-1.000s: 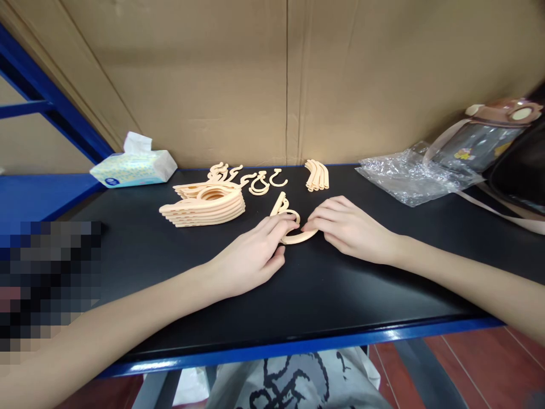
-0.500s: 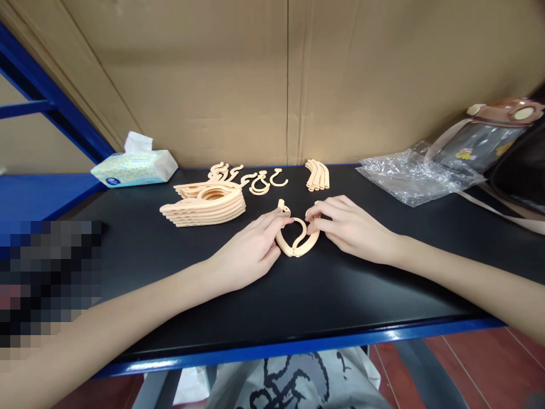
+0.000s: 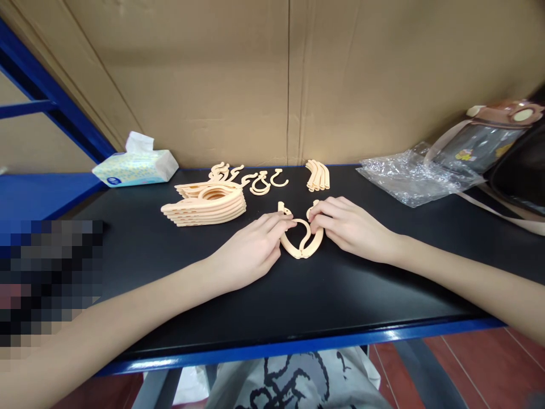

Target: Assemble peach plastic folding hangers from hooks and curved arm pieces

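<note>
A beige curved plastic piece (image 3: 301, 252), two arms joined at a point toward me, lies on the black table (image 3: 340, 301) between my hands. My left hand (image 3: 255, 244) has its fingers closed on the piece's left arm. On the right arm, the fingers of my right hand (image 3: 351, 227) are closed too. Left of them sits a stack of beige hanger-like parts (image 3: 208, 213). Behind are several loose beige hooks (image 3: 259, 184), and several short curved beige pieces (image 3: 318, 175) lie in a bunch farther right.
At the back left is a tissue pack (image 3: 136, 168). Clear plastic wrap (image 3: 415, 176) lies at the back right, beside a bottle with a brown lid (image 3: 489, 133) and a dark bag (image 3: 522, 176). A cardboard wall (image 3: 213, 85) stands behind the table.
The curved piece has shifted slightly right, and its right arm sits a little differently under my right fingers. My hands have barely moved.
</note>
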A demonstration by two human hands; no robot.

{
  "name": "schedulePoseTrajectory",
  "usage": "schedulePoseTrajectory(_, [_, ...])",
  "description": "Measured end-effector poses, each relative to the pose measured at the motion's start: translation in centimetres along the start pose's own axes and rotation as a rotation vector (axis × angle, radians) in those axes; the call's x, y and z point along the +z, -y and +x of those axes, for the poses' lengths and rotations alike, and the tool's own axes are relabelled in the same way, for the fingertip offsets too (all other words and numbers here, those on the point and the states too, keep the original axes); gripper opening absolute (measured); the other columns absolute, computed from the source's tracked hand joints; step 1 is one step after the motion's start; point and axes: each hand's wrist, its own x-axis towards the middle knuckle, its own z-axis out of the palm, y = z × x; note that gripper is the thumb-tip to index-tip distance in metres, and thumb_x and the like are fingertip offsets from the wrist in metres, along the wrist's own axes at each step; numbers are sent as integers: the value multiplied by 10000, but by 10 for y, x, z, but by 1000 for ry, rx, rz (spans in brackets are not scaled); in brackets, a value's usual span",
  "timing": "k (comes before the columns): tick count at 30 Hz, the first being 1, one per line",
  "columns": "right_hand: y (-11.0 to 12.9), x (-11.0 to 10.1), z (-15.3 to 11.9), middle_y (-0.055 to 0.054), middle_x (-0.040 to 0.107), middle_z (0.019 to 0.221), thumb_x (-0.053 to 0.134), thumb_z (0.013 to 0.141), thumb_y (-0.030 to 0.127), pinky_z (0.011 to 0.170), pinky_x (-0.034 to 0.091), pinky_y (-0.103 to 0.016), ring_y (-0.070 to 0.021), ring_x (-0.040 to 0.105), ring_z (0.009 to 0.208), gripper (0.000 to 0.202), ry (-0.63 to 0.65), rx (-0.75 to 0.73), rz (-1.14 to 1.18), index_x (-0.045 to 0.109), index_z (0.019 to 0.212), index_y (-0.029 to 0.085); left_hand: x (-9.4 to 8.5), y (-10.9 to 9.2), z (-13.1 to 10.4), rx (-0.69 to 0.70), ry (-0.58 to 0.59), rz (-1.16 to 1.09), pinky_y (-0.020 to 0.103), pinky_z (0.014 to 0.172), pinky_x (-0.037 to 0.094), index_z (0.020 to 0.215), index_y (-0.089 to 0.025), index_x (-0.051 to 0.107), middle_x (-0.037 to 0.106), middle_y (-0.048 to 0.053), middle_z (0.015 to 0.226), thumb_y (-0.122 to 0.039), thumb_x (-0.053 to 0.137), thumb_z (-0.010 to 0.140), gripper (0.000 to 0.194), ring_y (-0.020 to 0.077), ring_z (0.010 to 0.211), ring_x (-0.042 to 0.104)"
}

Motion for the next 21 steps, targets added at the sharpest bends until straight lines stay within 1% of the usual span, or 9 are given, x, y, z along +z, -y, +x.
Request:
schedulePoseTrajectory(4, [0,0,0,-65,574,1022,358,829,3,796,370,-319,-179,489,910,259,13,0,-5,540,900,175,0,0,0,12,-1,7,397,1071,355,1294,-161,393,446,98,1334,-67,348,854,452,205,1295,350])
schedulePoseTrajectory(8, [0,0,1,-47,571,958,353,836,8,772,365,-303,-164,485,847,230,20,21,28,504,876,175,0,0,0,15,0,15,383,1082,343,1296,-149,399,445,99,1335,-68,355,857,448,200,1296,344])
schedulePoseTrajectory(12, [1,0,2,-40,557,921,357,838,19,763,362,-298,-160,480,825,207,16,41,31,484,862,180,0,0,0,14,6,18,390,1078,347,1297,-150,397,445,100,1334,-67,355,859,448,205,1289,352])
schedulePoseTrajectory(15, [1,0,2,-38,542,885,360,854,51,751,363,-298,-161,475,807,176,0,54,11,479,859,182,0,0,0,15,8,17,392,1081,344,1297,-146,395,440,101,1340,-68,354,862,444,207,1293,346])
schedulePoseTrajectory(21, [1,1,3,-41,541,881,369,888,126,748,367,-295,-158,489,809,125,-13,84,11,477,853,177,0,-1,-1,37,14,23,395,1078,346,1309,-153,386,448,92,1331,-35,336,861,466,211,1281,350])
